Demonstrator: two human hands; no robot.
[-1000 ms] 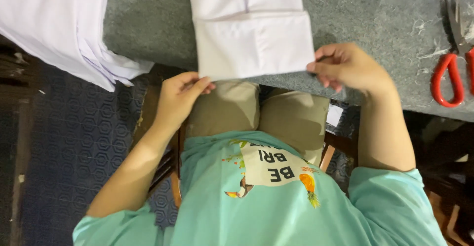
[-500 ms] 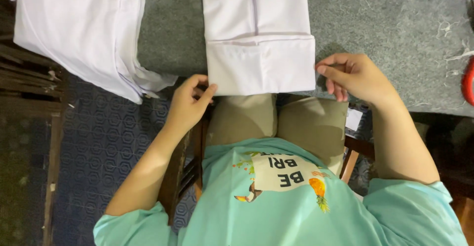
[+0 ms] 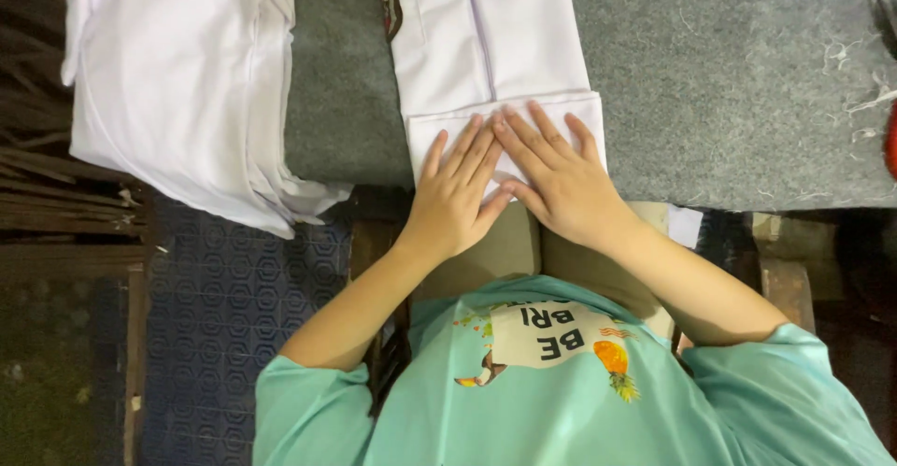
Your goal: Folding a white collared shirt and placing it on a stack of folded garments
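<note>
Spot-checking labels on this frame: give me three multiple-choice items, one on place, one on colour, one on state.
1. Where is the stack of white garments?
A. on the person's left, hanging over the table edge
B. on the person's lap
C. under the hands

2. What colour is the table cover?
A. red
B. grey
C. yellow

3. How do the left hand and right hand stand?
A. gripping scissors
B. raised off the table
C. flat on the folded white garment

Key: 1 A, the stack droops past the edge at the left. 2 B, grey felt-like surface. 3 C, both palms lie spread on the fold.
</note>
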